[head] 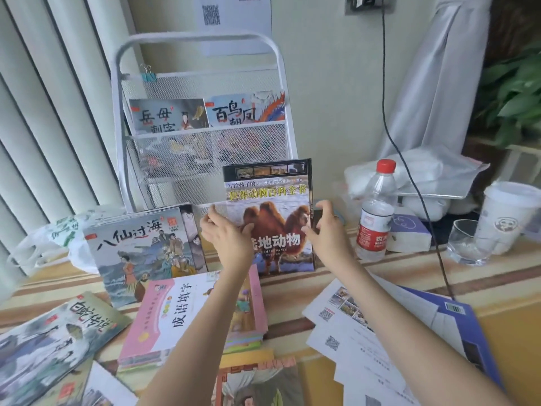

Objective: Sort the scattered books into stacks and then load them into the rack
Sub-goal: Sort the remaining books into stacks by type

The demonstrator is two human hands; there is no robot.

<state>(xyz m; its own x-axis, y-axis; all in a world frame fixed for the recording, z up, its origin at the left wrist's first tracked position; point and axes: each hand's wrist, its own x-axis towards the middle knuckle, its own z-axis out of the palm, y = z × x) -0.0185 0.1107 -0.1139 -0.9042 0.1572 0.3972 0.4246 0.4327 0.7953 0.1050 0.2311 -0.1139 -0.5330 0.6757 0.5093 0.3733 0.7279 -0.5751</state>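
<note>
You can see two picture books in the white rack. One camel book stands on the table. You have two hands out. One water bottle, one glass and one paper cup stand there.

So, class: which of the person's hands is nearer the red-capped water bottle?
Right. The right hand is at the camel book's right edge, just left of the water bottle. The left hand is at the book's left edge, farther away.
</note>
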